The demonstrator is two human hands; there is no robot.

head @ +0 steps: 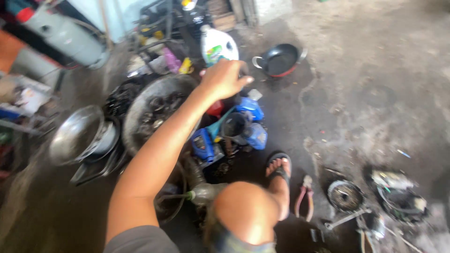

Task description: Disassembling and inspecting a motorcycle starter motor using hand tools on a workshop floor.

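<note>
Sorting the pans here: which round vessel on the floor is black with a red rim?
The small wok beyond the left hand, by the white jug. The big basin and the steel bowl are grey metal.

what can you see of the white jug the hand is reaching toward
The white jug looks like plastic, with a rounded body, a white cap at top and a green and blue label on its front. It stands upright on the grimy floor beside a black pan. The left hand covers its lower part; whether they touch is unclear.
</note>
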